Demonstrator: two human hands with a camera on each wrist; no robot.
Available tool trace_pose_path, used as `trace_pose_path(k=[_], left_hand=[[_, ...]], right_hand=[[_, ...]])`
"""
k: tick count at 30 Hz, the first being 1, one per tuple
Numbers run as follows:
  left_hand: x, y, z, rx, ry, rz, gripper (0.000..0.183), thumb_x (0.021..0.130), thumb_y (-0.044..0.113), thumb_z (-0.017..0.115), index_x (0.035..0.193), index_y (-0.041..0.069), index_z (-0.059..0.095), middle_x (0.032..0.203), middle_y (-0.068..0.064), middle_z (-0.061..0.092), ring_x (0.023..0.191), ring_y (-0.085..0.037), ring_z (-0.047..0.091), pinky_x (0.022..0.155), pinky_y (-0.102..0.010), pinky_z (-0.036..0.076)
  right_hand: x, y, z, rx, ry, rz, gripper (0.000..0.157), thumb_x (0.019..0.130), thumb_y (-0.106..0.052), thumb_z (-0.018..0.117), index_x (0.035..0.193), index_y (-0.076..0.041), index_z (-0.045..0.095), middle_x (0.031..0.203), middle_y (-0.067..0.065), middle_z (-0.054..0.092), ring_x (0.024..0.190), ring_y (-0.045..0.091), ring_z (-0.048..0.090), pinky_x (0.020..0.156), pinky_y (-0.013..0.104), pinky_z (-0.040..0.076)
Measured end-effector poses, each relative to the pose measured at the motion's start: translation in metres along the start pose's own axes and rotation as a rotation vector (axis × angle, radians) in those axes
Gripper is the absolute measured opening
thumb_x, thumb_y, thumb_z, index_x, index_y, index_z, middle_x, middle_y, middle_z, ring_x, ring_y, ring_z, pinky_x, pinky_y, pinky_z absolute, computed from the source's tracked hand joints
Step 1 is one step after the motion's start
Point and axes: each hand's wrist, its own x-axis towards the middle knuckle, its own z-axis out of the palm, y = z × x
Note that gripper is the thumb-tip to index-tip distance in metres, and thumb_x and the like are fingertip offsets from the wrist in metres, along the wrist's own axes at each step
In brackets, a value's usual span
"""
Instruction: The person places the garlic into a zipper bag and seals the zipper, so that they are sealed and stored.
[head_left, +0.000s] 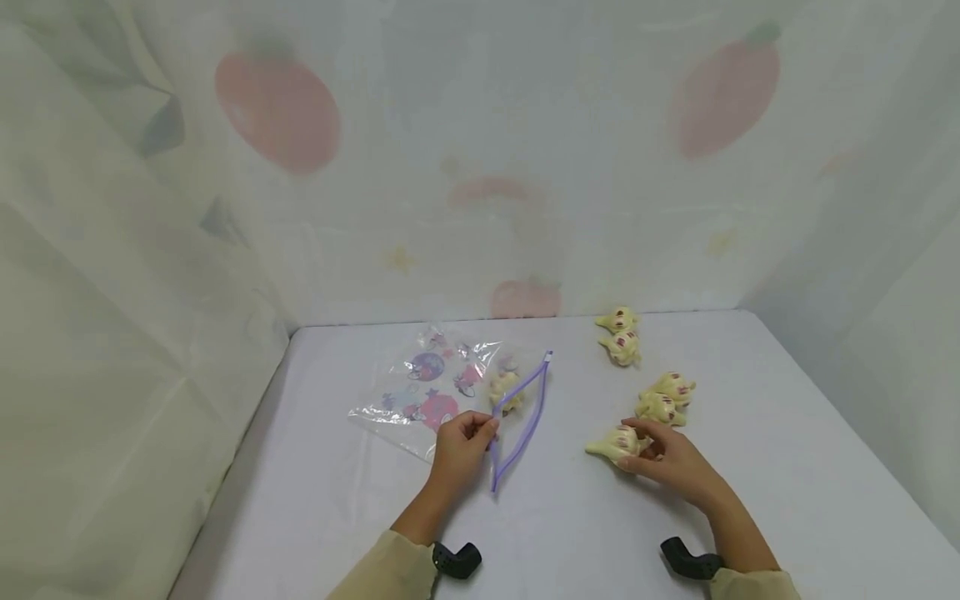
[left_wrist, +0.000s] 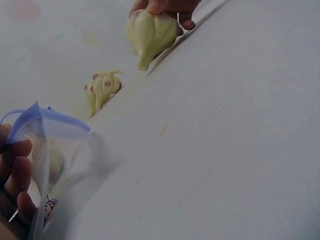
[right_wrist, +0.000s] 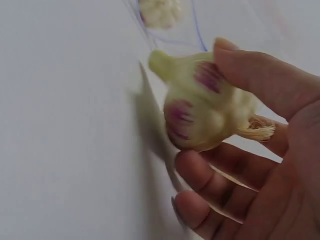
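While the left hand pinches the purple-edged bag by its mouth, the right hand grips a garlic between thumb and curled fingers. Both forearms reach forward over the bench. Pale yellow, streaked purple, the garlic points its stem bagward.

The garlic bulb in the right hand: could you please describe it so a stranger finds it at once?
In the head view, find the white table, then the right hand, right of the purple-zipped clear bag. Between its thumb and fingers is the garlic bulb, pale yellow with purple streaks, stem pointing towards the bag. Unlike the other bulbs, it is held in a hand.
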Motion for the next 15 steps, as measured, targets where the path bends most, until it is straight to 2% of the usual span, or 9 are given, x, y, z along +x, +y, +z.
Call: trace_pose_path(k=[6, 7, 15], left_hand=[[0.001, -0.002, 0.0, -0.008, -0.005, -0.015, 0.013, 0.09, 0.017, 0.072, 0.085, 0.005, 0.072, 0.072, -0.008, 0.068, 0.06, -0.01, 0.058, 0.055, -0.02, 0.05], [0.002, -0.006, 0.0, -0.011, -0.006, -0.013, 0.013, 0.09, 0.018, 0.072, 0.085, 0.006, 0.072, 0.072, -0.006, 0.068, 0.06, -0.01, 0.058, 0.055, -0.02, 0.051], [0.001, -0.006, 0.001, -0.013, -0.013, -0.011, 0.014, 0.091, 0.021, 0.072, 0.086, 0.007, 0.072, 0.073, -0.007, 0.068, 0.06, -0.01, 0.058, 0.055, -0.02, 0.05]], right_hand=[[0.014, -0.014, 0.01, -0.027, 0.039, -0.034, 0.065, 0.082, -0.039, 0.079, 0.137, -0.016, 0.054, 0.128, 0.012, 0.06, 0.096, 0.02, 0.061, 0.075, 0.034, 0.051], [0.016, -0.017, 0.011, -0.024, 0.047, -0.039, 0.065, 0.081, -0.039, 0.08, 0.137, -0.016, 0.054, 0.128, 0.01, 0.061, 0.097, 0.02, 0.061, 0.076, 0.033, 0.052], [0.037, -0.046, 0.018, 0.016, 0.055, -0.097, 0.062, 0.08, -0.036, 0.081, 0.134, -0.018, 0.054, 0.127, 0.007, 0.058, 0.098, 0.021, 0.058, 0.076, 0.032, 0.053]])
